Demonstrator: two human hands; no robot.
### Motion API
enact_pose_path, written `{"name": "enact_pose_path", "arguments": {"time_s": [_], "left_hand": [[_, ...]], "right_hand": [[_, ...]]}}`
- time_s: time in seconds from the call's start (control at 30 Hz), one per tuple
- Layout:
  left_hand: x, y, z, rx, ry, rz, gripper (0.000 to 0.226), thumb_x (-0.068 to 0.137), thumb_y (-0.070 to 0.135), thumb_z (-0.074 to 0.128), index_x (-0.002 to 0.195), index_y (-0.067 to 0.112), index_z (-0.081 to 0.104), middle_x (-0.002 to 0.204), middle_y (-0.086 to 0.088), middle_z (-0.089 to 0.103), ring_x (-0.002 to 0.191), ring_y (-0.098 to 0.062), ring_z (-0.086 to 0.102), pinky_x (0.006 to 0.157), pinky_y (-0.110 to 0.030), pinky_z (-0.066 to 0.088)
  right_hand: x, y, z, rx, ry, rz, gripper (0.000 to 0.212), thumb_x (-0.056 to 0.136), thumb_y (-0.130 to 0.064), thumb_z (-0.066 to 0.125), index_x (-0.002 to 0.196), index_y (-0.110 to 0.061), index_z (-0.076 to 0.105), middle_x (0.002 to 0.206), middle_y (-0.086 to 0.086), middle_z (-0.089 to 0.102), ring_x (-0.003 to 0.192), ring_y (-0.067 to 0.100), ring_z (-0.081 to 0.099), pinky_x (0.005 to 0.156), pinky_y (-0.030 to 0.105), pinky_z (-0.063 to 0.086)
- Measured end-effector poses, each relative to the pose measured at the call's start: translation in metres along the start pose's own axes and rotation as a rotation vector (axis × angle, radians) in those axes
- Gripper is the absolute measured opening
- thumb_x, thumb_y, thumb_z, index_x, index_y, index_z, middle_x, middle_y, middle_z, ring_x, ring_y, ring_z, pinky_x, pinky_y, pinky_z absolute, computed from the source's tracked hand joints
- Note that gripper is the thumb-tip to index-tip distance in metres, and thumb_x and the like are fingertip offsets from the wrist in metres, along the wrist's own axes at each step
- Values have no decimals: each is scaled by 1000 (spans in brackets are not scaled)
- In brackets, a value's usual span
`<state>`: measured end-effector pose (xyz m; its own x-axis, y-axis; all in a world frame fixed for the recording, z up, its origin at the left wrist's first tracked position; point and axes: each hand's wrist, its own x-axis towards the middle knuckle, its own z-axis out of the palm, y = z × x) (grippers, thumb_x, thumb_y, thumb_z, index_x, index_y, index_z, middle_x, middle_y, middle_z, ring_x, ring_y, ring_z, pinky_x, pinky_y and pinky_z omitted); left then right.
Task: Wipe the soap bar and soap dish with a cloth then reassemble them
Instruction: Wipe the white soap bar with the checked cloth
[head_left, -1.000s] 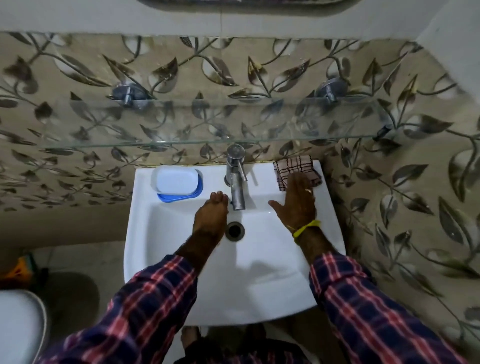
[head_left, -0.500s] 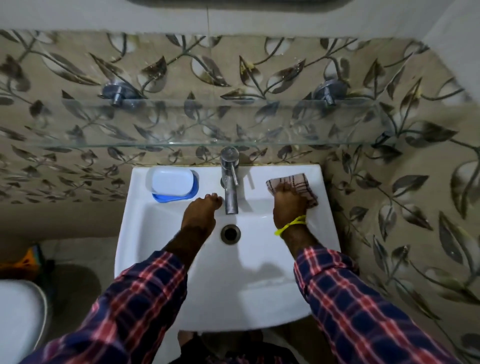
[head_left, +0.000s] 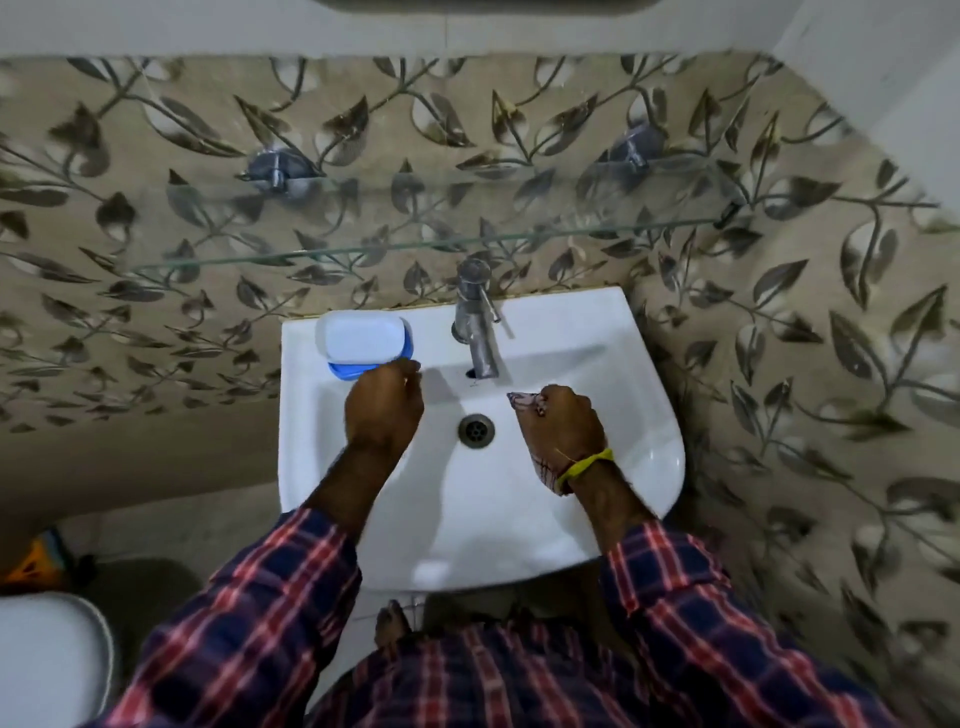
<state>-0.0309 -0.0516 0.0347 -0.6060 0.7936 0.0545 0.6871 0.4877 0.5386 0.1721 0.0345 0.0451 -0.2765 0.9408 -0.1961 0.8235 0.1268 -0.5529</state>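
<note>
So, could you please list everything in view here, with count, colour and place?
soap bar: one, white, in the dish, sink's back-left corner
soap dish: one, blue, under the soap
cloth: one, checked, bunched in the right hand
sink: one, white, centre
tap: one, chrome, back of sink
drain: one, metal, basin middle
glass shelf: one, clear, above the tap
wristband: one, yellow, right wrist
left hand: reaching near the dish
right hand: grips the cloth

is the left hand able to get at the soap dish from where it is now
Probably yes: the left hand hovers right at the front edge of the soap dish, holding nothing, with nothing between them.
</note>
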Motion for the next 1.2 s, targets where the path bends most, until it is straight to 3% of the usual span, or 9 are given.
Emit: {"name": "enact_pose_path", "arguments": {"time_s": [0.1,0.23,0.4,0.6,0.73,0.83,0.9,1.03,1.2], "left_hand": [[-7,-17,-13,-141,204,-91,22,96,15,59,114,10,72,104,-14,75,98,-39,68,82,-43,53],[10,-39,-31,-383,378,-362,44,92,30,70,125,4,61,125,-18,64,120,-37,56,98,-39,41],[49,-68,-37,-456,244,-621,64,89,49,72,125,-2,62,127,-23,66,121,-40,61,100,-42,47],[67,-64,-40,-449,106,-735,47,88,23,73,124,-4,61,129,-23,65,122,-40,62,96,-42,52],[72,-58,-45,-432,133,-759,43,88,22,68,120,-6,65,125,-22,66,119,-40,63,94,-42,53],[74,-52,-53,-483,202,-766,39,87,21,70,115,-7,69,119,-24,70,113,-39,66,91,-42,54],[72,-47,-59,-566,270,-750,33,83,24,71,100,-4,74,105,-24,75,102,-39,71,87,-41,55],[68,-64,-70,-751,472,-637,25,62,43,60,62,19,63,68,-13,72,73,-38,74,75,-52,63],[19,-64,-94,-771,487,-538,27,71,40,73,82,18,62,73,-5,71,65,-29,71,70,-52,63]], "right_hand": [[-24,-14,17,7,-23,44,40,91,-46,62,69,-14,49,81,15,69,82,40,65,64,33,46],[-44,-28,25,61,-62,124,29,85,-29,64,67,-8,56,65,7,64,69,32,65,59,30,46],[-56,-50,22,179,-96,102,40,88,-39,69,67,-5,62,68,10,68,71,29,66,71,36,53],[-46,-71,25,215,-87,1,48,88,-45,71,70,-2,63,66,11,69,71,30,67,70,37,54],[-32,-73,25,311,-94,17,45,84,-49,73,74,-6,66,71,6,73,73,29,70,73,38,59],[-23,-73,22,327,-116,-11,19,85,-34,75,90,-15,75,94,1,75,86,24,71,81,32,56],[-20,-73,19,357,-118,-36,18,85,-19,72,102,-13,75,96,6,75,89,26,69,83,32,55],[-9,-70,14,498,-74,-14,9,84,-11,70,81,-3,71,76,16,73,79,37,70,73,43,58],[-7,-75,2,817,-193,18,13,78,-14,85,83,-9,74,78,3,78,72,19,72,69,32,59]]}}
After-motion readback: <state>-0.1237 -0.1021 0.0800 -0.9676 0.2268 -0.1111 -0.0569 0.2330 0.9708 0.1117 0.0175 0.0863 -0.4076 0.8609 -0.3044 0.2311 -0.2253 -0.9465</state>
